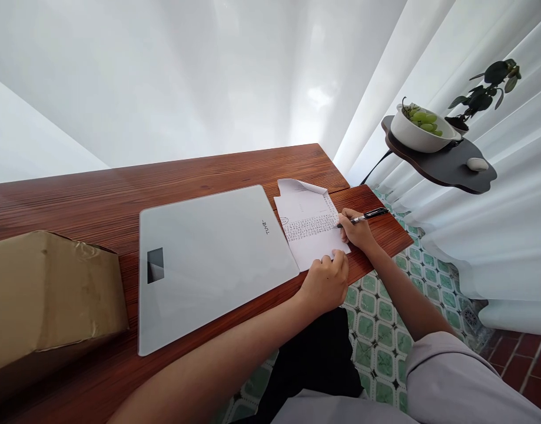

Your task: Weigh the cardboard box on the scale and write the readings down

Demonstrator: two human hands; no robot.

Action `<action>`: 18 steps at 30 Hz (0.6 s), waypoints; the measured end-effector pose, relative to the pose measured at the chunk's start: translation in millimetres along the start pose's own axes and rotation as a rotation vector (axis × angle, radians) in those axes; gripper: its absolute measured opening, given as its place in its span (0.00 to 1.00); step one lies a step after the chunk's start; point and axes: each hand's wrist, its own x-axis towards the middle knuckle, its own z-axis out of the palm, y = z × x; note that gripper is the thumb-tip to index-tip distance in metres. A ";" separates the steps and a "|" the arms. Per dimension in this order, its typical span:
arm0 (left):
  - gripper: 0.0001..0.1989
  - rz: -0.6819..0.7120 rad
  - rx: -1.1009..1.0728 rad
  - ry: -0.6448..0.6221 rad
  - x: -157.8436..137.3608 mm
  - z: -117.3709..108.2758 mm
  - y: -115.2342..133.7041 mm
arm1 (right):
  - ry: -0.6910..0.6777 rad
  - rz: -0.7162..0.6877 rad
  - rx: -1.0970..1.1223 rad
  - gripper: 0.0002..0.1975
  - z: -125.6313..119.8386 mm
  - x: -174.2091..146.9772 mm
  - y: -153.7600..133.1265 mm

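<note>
My right hand [356,231] is closed round a black pen [372,214], its tip on a sheet of paper [312,250]. The sheet lies on the wooden table [235,165] and carries rows of small handwritten marks and a small circle. Its upper edge is folded or curled, with what looks like a loose flap there. My left hand [325,282] is closed at the near edge of the paper, fingers curled over it; the thumb is hidden. Just left of the paper lies a flat white glossy panel [212,265] with a dark rectangular window and black lettering.
A cardboard box [80,288] stands at the table's left. Beyond the right end, a dark wavy-edged stand [447,165] holds a white bowl [418,135] of green grapes, a potted plant [482,94] and a white mouse-shaped object [477,164]. White curtains [482,235] hang behind.
</note>
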 end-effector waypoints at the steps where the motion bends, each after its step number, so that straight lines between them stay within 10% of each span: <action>1: 0.27 -0.002 -0.002 -0.003 0.1 0.1 -0.1 | 0.000 -0.001 0.000 0.15 0.0 0.0 0.2; 18: 0.26 -0.005 -0.008 -0.013 -0.3 0.6 -1.0 | 0.001 -0.011 -0.018 0.16 1.3 -0.9 0.7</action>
